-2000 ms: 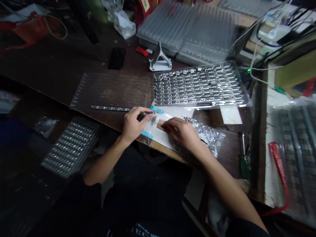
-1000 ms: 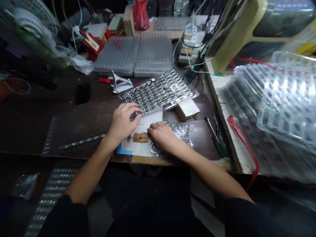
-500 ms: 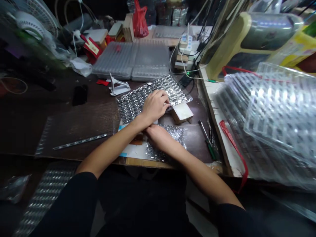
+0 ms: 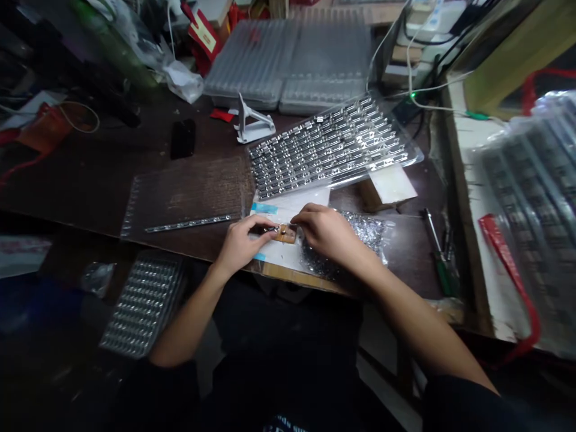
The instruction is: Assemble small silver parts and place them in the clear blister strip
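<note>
My left hand (image 4: 240, 241) pinches a small dark metal part (image 4: 270, 228) at the left end of a small orange-brown block (image 4: 287, 234). The block lies on a white sheet (image 4: 281, 255) with blue tape, near the table's front edge. At the block's right end is my right hand (image 4: 326, 233), its fingertips pressed together; whatever they hold is too small to make out. Partly under the right forearm lies a clear bag of small shiny metal pieces (image 4: 366, 234). Beyond the hands, a clear tray (image 4: 333, 144) holds rows of small metal parts, its right corner on a white-topped block (image 4: 391, 183).
A narrow strip of parts (image 4: 189, 224) lies on a clear sheet (image 4: 193, 186) at left. A phone (image 4: 183, 138), a white stand (image 4: 254, 123) and closed clear trays (image 4: 288, 60) sit farther back. On the right are a green-handled screwdriver (image 4: 443, 270) and stacked clear trays (image 4: 535, 198).
My left hand has left the parts tray and come down to the orange-brown block. My arms are no longer crossed, and the right hand now pinches at the block. The view has shifted downward and left.
</note>
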Motion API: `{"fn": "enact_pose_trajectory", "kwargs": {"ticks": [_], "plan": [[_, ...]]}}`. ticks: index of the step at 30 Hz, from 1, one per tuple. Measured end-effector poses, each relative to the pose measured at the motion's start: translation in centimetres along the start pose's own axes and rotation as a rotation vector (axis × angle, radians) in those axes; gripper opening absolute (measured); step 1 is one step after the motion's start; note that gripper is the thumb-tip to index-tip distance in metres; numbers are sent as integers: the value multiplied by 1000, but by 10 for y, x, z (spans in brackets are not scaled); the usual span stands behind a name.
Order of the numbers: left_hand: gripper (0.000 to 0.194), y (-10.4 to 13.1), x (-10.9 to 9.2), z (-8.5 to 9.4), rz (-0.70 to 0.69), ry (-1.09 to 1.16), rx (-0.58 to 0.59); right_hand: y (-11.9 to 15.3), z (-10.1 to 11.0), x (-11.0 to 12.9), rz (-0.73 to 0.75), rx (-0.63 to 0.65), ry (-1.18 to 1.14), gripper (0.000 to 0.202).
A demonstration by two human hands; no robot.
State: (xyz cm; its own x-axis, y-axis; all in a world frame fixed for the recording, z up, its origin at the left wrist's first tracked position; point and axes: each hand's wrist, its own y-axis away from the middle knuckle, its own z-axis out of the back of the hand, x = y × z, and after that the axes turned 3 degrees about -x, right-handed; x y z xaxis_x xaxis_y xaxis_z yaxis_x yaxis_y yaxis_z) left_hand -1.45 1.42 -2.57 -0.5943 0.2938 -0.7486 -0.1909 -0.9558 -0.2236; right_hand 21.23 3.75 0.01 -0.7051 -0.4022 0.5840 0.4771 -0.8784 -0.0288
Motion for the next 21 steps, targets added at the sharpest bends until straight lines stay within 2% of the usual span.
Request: {"fn": "enact_pose_trajectory", "kwargs": {"ticks": [9,21], "plan": [[10,-2,3,-10,-132,-90,-14,-3,-4,-3,-51,-35,-62,25],[11,-1,8,-12,-183,-46,-51,-4,-9,-1,-26,-7,-74,25]]}}
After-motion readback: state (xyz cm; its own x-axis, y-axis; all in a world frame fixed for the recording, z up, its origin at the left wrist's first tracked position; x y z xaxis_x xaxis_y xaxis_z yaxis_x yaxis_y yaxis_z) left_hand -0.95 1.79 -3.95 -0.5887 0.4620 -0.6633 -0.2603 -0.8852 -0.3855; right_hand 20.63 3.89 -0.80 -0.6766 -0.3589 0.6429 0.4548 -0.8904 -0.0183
